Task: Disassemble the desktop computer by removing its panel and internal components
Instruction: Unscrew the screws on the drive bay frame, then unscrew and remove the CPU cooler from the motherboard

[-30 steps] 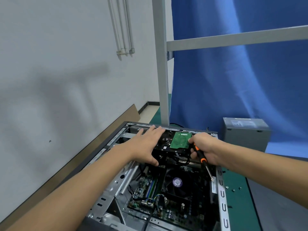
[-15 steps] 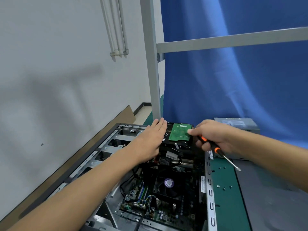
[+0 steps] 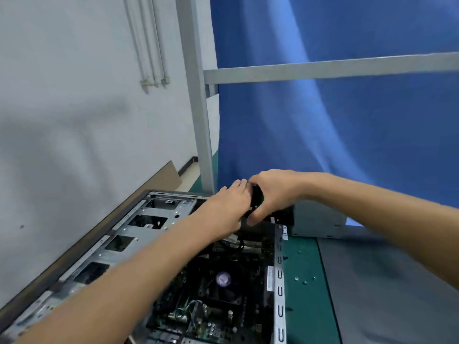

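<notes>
Hard drive [image 3: 257, 198] raised on edge at the twelve o'clock end of the open case [image 3: 279, 281], seemingly clear of its bay, though blurred; half a second ago lay flat there with its green board upward, now shows only a dark side. Clamped at three o'clock by the right hand [image 3: 275, 192], fingers curled round its edge; flanked at nine o'clock by the left hand [image 3: 228, 207], fingers straight and close together, laid against its face, thumb hidden. No sign now of the orange-handled screwdriver held in the right hand a moment back; whether tucked in the palm or put down, cannot tell.

Judged from that: fastening undone, drive coming free, lift-out under way; cables at its six o'clock side possibly attached, too smeared to say, so worth a slow pull.

Outward: CPU fan [image 3: 223, 278] at six o'clock of the drive, deep in the case; loose screws [image 3: 304, 279] on the green mat [image 3: 301, 306] at four o'clock; grey power supply [image 3: 320, 223] just beyond the case at two o'clock, already out; blue curtain [image 3: 323, 132] behind at twelve.
</notes>
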